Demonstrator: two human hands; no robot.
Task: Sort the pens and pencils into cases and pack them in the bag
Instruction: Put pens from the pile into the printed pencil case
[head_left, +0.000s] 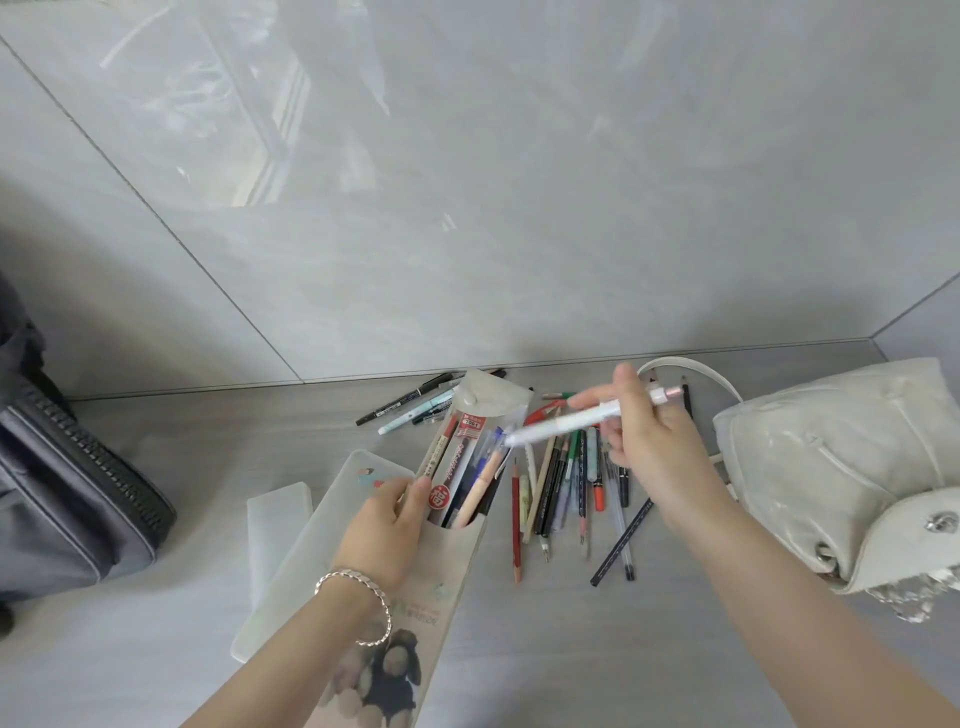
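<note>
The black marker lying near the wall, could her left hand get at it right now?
Probably not at once. The left hand is busy holding the open pencil case, and that case lies between it and the black marker. Letting go first would free the way.

Soft, even daylight fills the scene, bright without harshness. The glossy pale grey tiled wall (467, 182) carries a broad, smeared reflection of a window at upper left (streaky and washed out). Shadows on the matte grey floor (623, 649) are faint and short. Wide-angle distortion bends the tile seams and stretches the frame's edges. The white pen (571, 421) held in the right hand (649, 441) looks slightly motion-blurred; overall detail is soft.
</note>
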